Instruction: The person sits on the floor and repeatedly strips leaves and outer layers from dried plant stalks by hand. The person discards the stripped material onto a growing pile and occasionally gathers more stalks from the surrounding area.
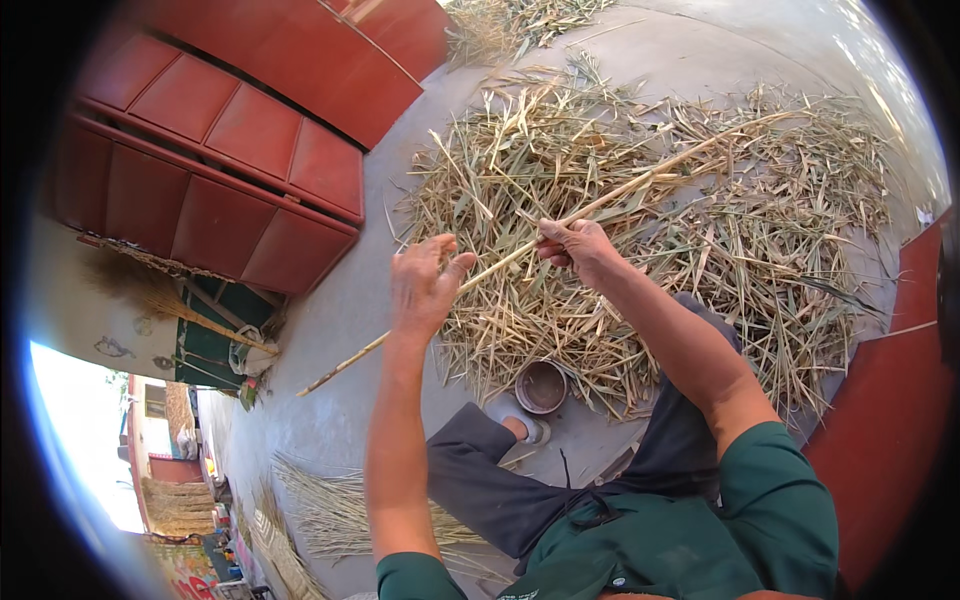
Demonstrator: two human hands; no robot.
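A long, pale yellow plant stalk [640,181] slants across the middle, its thin near end at the lower left and its far end over the pile at the upper right. My right hand [578,246] is closed on it, thumb and fingers pinched together. A short thin sliver pokes out past those fingertips; I cannot make out what it is. To its left, my left hand [425,285] is raised with thumb and fingers apart. The stalk passes by the base of that hand, and whether it touches the palm is hidden.
A broad heap of dry leaves and husks [560,300] covers the floor ahead. By my foot stands a small round container [541,387]. More thin stalks [340,510] lie at the lower left. Red padded furniture [200,200] stands left, with a straw broom [200,318] near it.
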